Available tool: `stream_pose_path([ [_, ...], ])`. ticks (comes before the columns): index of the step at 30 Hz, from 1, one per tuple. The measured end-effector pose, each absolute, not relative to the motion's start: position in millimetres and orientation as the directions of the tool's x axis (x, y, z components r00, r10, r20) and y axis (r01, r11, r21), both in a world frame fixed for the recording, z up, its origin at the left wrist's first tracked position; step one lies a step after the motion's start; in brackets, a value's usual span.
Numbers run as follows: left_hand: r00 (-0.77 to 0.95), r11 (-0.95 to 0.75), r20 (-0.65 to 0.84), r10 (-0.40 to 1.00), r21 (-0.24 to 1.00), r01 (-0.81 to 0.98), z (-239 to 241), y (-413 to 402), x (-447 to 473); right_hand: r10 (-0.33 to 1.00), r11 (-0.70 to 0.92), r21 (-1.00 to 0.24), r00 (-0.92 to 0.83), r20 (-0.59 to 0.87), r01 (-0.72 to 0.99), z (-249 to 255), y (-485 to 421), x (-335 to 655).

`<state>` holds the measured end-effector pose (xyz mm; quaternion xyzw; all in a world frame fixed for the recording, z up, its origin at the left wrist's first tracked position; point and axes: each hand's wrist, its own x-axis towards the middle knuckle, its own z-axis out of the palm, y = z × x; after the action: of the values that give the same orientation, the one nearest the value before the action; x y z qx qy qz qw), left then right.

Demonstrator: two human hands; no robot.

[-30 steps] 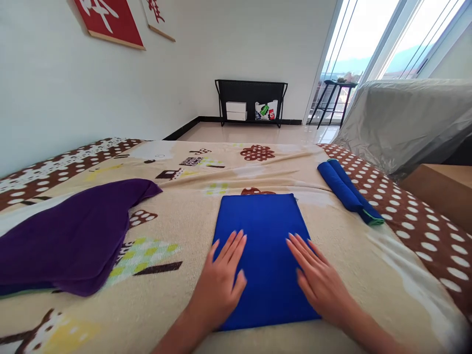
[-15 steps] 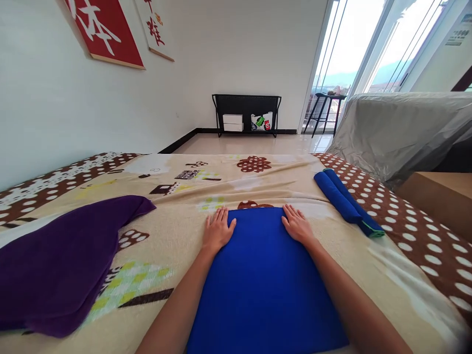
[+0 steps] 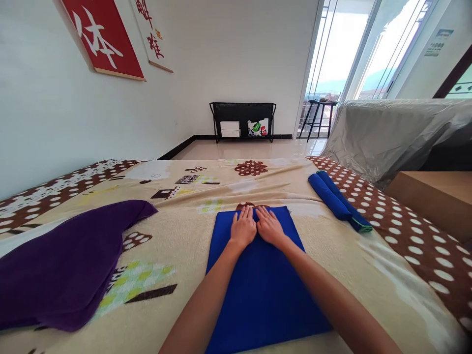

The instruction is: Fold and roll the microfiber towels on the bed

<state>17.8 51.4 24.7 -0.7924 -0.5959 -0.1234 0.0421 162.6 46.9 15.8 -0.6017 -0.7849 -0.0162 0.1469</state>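
A blue cloth (image 3: 269,300), folded into a flat rectangle, lies in front of me on a patterned blanket (image 3: 177,246). Near the cloth's far edge, my left hand (image 3: 244,227) rests flat on it with the fingers stretched forward. Beside it, almost touching, my right hand (image 3: 269,225) also lies flat on the cloth, palm down. Neither hand grips anything. To the right are rolled blue cloths (image 3: 337,201), one with a green edge. A purple cloth (image 3: 66,265) is spread loosely on the left.
Brown polka-dot borders run along both sides of the blanket. A cardboard box (image 3: 435,196) and a plastic-covered piece of furniture (image 3: 398,132) stand to the right. Beyond the far edge, a black rack (image 3: 243,115) is against the wall, and a black stool (image 3: 319,115) is by the window.
Both hands have moved inward from the cloth's far corners to its middle, where they now lie side by side. The view has shifted slightly.
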Motion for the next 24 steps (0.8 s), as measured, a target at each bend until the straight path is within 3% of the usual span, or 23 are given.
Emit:
stream_pose_path([
  [4,0.270,-0.299,0.224,0.937,0.107,0.948,9.1,43.9,17.8,0.941,0.290,-0.165,-0.249,0.230,0.943,2.1,37.4,162.0],
  [12,0.173,-0.202,0.234,0.957,0.106,0.974,17.1,37.3,-48.0,0.969,0.151,-0.152,-0.116,0.218,0.977,6.7,15.1,254.1],
  [19,0.369,-0.396,0.255,0.894,0.063,0.916,22.2,-10.3,18.2,0.920,0.344,-0.126,-0.307,0.244,0.930,15.6,-17.1,194.3],
  [24,0.418,-0.437,0.204,0.885,0.058,0.898,11.3,-57.5,-25.3,0.915,0.373,-0.138,-0.339,0.219,0.918,0.7,-51.9,214.5],
])
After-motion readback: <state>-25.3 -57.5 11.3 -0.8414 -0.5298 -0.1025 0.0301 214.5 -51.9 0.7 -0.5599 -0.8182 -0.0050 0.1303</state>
